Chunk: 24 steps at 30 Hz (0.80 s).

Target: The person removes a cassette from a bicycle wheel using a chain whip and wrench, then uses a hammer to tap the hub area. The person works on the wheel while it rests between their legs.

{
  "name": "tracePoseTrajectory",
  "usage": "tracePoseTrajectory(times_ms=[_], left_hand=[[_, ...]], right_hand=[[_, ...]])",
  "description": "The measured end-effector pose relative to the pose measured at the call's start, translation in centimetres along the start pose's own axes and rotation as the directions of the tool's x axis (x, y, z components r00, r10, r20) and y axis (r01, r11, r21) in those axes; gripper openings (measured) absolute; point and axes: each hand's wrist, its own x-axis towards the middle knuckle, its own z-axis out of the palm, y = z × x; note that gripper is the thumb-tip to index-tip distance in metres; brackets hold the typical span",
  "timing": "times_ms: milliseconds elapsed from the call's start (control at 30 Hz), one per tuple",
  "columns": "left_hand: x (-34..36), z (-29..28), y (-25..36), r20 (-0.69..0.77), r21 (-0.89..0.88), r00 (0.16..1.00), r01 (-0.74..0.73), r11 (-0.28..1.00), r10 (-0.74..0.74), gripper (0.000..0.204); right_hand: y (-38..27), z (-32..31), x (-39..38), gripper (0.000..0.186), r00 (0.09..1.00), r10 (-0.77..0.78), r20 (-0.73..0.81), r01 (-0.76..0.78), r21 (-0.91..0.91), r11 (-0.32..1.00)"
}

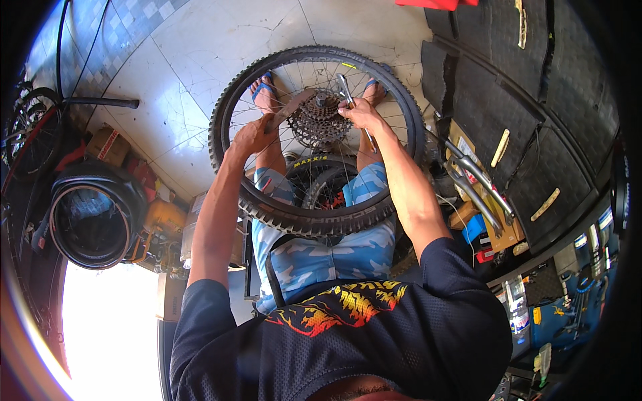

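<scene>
- At the left side of my view, a dark round tyre [135,194] sits near a cardboard box [107,145], both well apart from the hands.
- Next comes the left hand [254,136], fingers curled round a flat brown tool [292,105], which slants away and rightward over the sprockets' edge; I cannot tell whether it touches them.
- In the middle, I see the wheel [321,217] lying broadside to me above the thighs, its axle pointing up towards my camera.
- At its centre, the sprockets [317,123] lie between the hands: right of the left hand, left of the right one. The right hand is nearer.
- Just beside them, the right hand [363,113] pinches a slim silver tool [344,85], whose long axis runs from far left to near right, crossing the line of the brown one rather than matching it.
- Further right, a grey bicycle fork [472,195] lies outside the wheel, clear of both forearms.
</scene>
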Motion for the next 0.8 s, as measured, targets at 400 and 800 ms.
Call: tracePoseTrajectory(times_ms=[400,800], left_hand=[[-1.2,-1.3,2.3,0.005,0.064,0.997,0.075,0.995,-0.075,0.056],[-2.0,1.5,3.3,-0.246,0.326,0.969,0.099,0.94,-0.017,0.057]], right_hand=[[0.6,-0.3,1.7,0.03,0.962,-0.269,-0.037,0.257,-0.191,0.947],[-0.5,-0.3,0.4,0.038,0.805,-0.5,-0.321,0.322,-0.472,0.821]])
